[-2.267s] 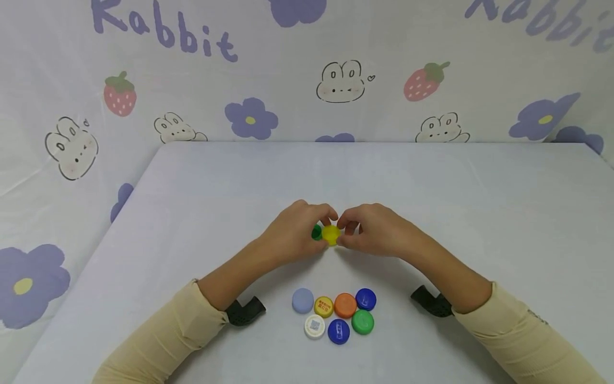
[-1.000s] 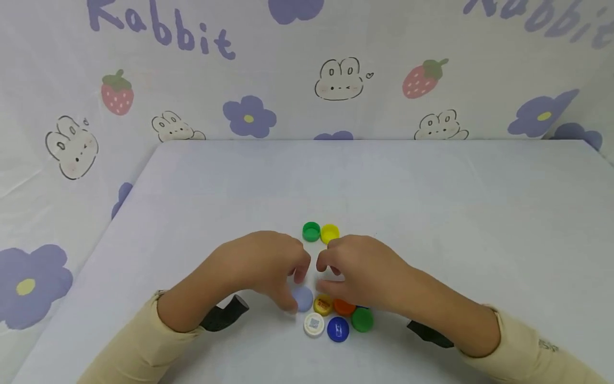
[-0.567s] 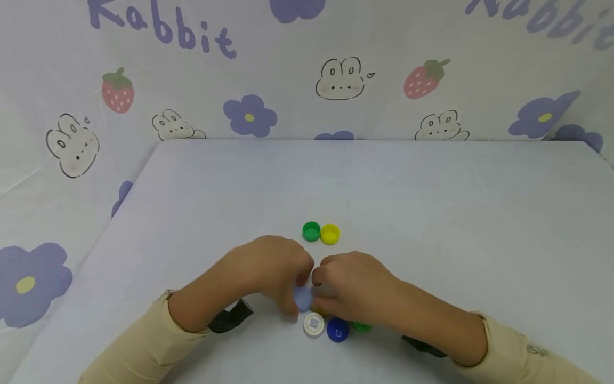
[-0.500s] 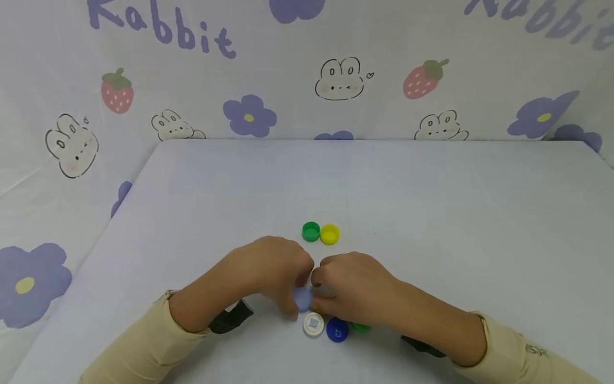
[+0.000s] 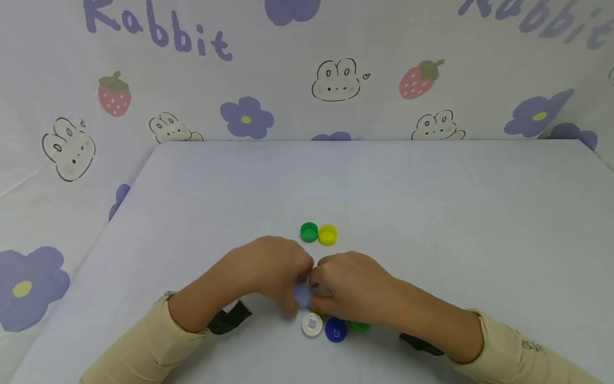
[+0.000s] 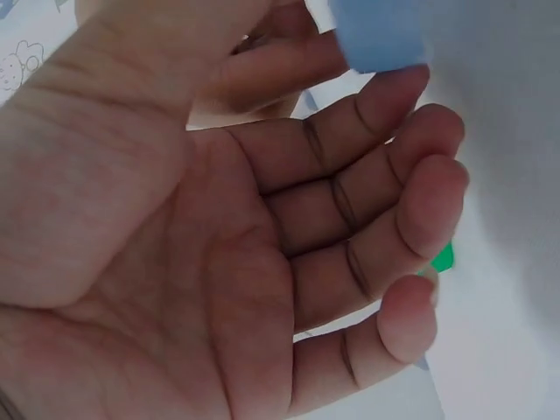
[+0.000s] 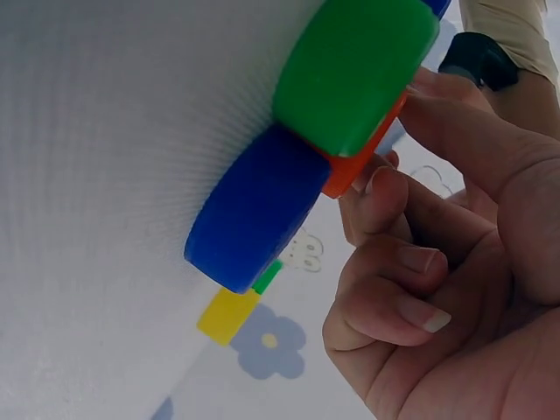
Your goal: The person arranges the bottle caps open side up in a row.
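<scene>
Between my two hands is a light blue bottle cap [image 5: 303, 296], slightly blurred in the head view. The thumb and index finger of my left hand [image 5: 271, 266] pinch it from the left. From the right, my right hand [image 5: 357, 285] meets it with thumb and index finger, the other fingers curled in. In the left wrist view the cap's blue side [image 6: 381, 35] shows at the index fingertip. A yellow printed cap is mostly hidden beneath the right hand. Green [image 7: 359, 74], dark blue [image 7: 258, 210] and orange [image 7: 350, 171] caps sit close to that hand.
Farther back on the white table [image 5: 431, 202], a green cap [image 5: 309, 232] and a yellow cap [image 5: 328, 234] lie hollow side up, side by side. Nearer the person are a white cap [image 5: 312, 325] and another dark blue cap [image 5: 336, 329].
Both hands have left the yellow cap, now hollow side up beside the green one. They came toward the person and closed in on the light blue cap. Over the last half second they barely moved.
</scene>
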`<state>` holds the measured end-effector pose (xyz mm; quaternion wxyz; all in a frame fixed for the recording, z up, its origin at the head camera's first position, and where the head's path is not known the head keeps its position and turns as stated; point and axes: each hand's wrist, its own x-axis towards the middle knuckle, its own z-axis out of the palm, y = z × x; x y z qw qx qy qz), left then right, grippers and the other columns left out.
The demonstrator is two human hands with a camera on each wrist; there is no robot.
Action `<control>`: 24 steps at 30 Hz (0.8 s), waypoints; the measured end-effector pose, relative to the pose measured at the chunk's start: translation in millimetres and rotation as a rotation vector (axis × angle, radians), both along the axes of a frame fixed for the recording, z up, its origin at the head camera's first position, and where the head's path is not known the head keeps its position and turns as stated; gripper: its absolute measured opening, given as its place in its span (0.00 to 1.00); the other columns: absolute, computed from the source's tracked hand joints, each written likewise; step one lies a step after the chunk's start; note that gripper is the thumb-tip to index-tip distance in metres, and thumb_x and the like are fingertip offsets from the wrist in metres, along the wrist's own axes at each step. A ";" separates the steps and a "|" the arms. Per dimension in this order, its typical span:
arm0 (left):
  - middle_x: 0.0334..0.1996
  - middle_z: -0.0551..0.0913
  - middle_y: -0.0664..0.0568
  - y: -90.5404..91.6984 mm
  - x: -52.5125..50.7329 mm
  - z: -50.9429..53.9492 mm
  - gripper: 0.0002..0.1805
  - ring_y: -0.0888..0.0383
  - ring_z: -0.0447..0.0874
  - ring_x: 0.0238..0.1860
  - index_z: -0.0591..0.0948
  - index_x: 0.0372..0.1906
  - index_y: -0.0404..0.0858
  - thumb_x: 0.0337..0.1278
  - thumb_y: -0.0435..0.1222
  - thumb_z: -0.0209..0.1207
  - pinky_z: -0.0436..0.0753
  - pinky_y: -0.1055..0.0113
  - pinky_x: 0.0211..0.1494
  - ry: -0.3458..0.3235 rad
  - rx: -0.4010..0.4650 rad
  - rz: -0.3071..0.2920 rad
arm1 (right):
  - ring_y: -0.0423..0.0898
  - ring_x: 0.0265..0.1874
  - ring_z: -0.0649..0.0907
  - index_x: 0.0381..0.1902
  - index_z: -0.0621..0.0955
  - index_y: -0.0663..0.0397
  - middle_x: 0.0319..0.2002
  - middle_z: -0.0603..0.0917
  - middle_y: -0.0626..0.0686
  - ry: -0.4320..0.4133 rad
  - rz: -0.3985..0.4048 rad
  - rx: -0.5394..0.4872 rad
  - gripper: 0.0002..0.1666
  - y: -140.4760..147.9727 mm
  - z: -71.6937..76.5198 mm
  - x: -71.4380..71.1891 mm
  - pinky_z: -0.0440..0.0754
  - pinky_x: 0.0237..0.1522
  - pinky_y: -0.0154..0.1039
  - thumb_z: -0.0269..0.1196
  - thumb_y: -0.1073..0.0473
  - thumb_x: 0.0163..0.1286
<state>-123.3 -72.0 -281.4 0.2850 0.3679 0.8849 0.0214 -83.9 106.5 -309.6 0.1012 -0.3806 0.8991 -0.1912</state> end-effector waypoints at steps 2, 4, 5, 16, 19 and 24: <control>0.25 0.79 0.62 -1.8 -0.8 1.8 0.15 0.61 0.75 0.28 0.83 0.34 0.44 0.43 0.41 0.77 0.76 0.66 0.33 0.002 0.019 0.001 | 0.34 0.19 0.66 0.22 0.81 0.46 0.19 0.69 0.38 0.002 -0.002 0.001 0.14 0.0 0.4 0.0 0.63 0.23 0.33 0.75 0.55 0.61; 0.26 0.79 0.62 -3.3 -1.3 3.8 0.15 0.61 0.76 0.28 0.83 0.35 0.43 0.44 0.40 0.77 0.76 0.66 0.33 -0.003 0.041 0.001 | 0.34 0.19 0.67 0.22 0.81 0.47 0.19 0.70 0.38 0.001 -0.006 0.000 0.13 0.0 0.9 0.1 0.64 0.22 0.33 0.75 0.55 0.61; 0.26 0.79 0.62 -4.0 -1.6 4.6 0.14 0.61 0.76 0.28 0.84 0.35 0.43 0.44 0.40 0.77 0.76 0.66 0.33 -0.005 0.050 -0.001 | 0.34 0.19 0.67 0.24 0.82 0.47 0.20 0.71 0.38 -0.002 -0.008 -0.001 0.12 0.1 1.3 0.2 0.64 0.22 0.32 0.75 0.55 0.61; 0.32 0.81 0.62 -12.1 -8.5 15.1 0.14 0.61 0.77 0.34 0.85 0.39 0.46 0.47 0.42 0.74 0.79 0.66 0.38 0.045 0.186 0.009 | 0.38 0.27 0.76 0.47 0.87 0.51 0.26 0.79 0.38 -0.098 -0.118 -0.082 0.17 6.9 17.3 -4.4 0.77 0.28 0.32 0.75 0.54 0.62; 0.33 0.81 0.61 -15.4 -8.2 21.7 0.13 0.62 0.77 0.34 0.84 0.38 0.46 0.48 0.42 0.73 0.79 0.68 0.37 0.136 0.255 0.007 | 0.40 0.28 0.77 0.48 0.87 0.53 0.30 0.81 0.40 -0.162 -0.162 -0.161 0.17 12.4 23.1 -11.8 0.78 0.28 0.33 0.74 0.53 0.65; 0.35 0.82 0.60 -15.4 -3.6 28.1 0.14 0.63 0.78 0.34 0.82 0.40 0.44 0.50 0.45 0.71 0.79 0.70 0.36 0.315 0.367 0.006 | 0.44 0.28 0.77 0.45 0.87 0.49 0.32 0.84 0.41 -0.227 -0.215 -0.329 0.12 23.9 28.1 -25.6 0.76 0.29 0.36 0.71 0.51 0.68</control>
